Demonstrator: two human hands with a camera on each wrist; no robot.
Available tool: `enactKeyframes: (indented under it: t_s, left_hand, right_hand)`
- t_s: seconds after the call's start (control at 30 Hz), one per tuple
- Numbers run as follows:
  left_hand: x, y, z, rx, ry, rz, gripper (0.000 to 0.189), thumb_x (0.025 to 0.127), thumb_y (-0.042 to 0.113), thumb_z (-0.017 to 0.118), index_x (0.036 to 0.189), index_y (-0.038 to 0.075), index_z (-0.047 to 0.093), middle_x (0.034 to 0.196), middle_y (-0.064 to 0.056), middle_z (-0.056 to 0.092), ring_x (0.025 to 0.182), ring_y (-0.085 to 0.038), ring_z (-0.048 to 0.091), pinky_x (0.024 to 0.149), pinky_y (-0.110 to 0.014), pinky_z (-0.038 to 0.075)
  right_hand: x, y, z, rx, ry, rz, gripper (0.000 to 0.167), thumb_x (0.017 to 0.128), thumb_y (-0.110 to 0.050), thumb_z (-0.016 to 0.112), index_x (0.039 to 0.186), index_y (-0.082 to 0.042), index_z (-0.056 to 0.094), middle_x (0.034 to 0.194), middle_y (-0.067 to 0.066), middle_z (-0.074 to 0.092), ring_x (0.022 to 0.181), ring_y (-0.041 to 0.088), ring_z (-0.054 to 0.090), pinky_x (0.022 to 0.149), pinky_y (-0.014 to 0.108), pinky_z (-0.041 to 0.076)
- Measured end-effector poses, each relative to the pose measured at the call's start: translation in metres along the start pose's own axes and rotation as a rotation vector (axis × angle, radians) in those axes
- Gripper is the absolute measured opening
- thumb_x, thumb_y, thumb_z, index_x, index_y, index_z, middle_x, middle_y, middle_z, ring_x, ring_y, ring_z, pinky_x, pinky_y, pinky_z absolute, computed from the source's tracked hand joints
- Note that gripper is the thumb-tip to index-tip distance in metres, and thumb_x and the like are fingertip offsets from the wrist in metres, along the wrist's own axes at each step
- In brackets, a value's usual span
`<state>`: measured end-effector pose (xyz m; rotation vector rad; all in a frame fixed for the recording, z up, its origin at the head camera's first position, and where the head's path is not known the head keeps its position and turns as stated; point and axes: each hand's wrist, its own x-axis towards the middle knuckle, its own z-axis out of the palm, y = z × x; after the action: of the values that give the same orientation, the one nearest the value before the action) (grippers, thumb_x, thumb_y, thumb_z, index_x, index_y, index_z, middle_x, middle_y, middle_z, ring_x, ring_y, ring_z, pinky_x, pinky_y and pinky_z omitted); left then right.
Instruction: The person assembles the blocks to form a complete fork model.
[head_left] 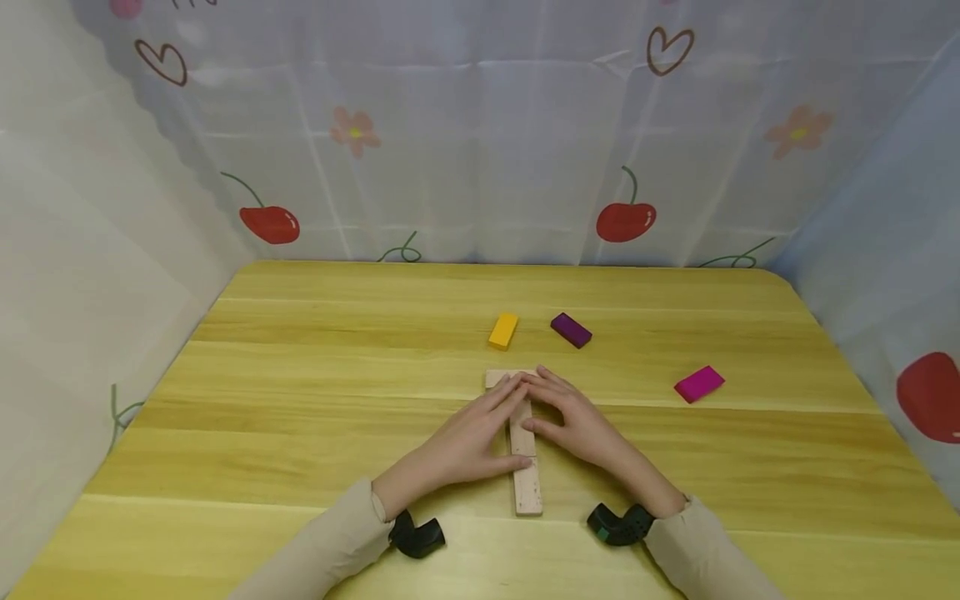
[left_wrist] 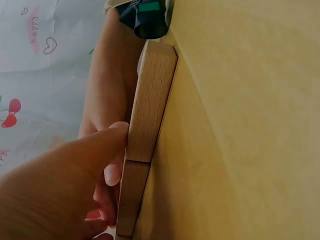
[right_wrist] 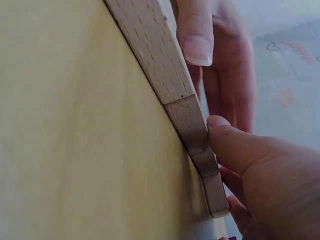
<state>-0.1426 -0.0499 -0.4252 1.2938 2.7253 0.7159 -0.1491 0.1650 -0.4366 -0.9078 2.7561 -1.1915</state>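
Observation:
Plain wooden blocks lie on the table in a T shape. One block (head_left: 496,377) lies crosswise at the far end; a middle block (head_left: 522,440) and a near block (head_left: 528,493) run end to end toward the person. My left hand (head_left: 468,437) reaches over from the left, its thumb on the stem near the joint between those two and its straight fingers near the crosswise block. From the other side comes my right hand (head_left: 577,421), thumb tip at the middle block, fingers over the crosswise block's right part. The fingertips of both hands meet there, partly hiding the blocks.
Beyond the hands lie a yellow block (head_left: 503,331) and a purple block (head_left: 572,330). A magenta block (head_left: 700,384) is off to the right. Black devices (head_left: 420,536) are strapped at both wrists. A patterned curtain (head_left: 472,150) stands behind the wooden table (head_left: 285,375).

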Motion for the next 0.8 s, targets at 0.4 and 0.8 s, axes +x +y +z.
enactKeyframes:
  t_s: [0.4,0.8]
  left_hand:
    - [0.0,-0.005,0.004,-0.046,-0.038,-0.035,0.094,0.085,0.058,0.057,0.15,0.004,0.015,0.154,-0.01,0.011,0.139,-0.02,0.012,0.108,-0.038,0.02]
    - [-0.002,-0.008,0.006,-0.051,-0.047,-0.052,0.093,0.085,0.059,0.057,0.148,0.001,0.022,0.154,-0.01,0.015,0.139,-0.018,0.009,0.109,-0.035,0.017]
  right_hand:
    - [0.0,-0.001,-0.01,0.035,0.0,0.018,0.049,0.089,-0.018,0.066,0.133,-0.002,0.052,0.14,0.011,0.043,0.135,0.031,0.025,0.105,0.053,0.022]
    - [-0.041,0.033,-0.103,-0.209,0.34,0.256,0.046,0.091,-0.014,0.063,0.129,0.007,0.05,0.128,0.03,0.048,0.096,0.041,0.057,0.084,0.055,0.042]
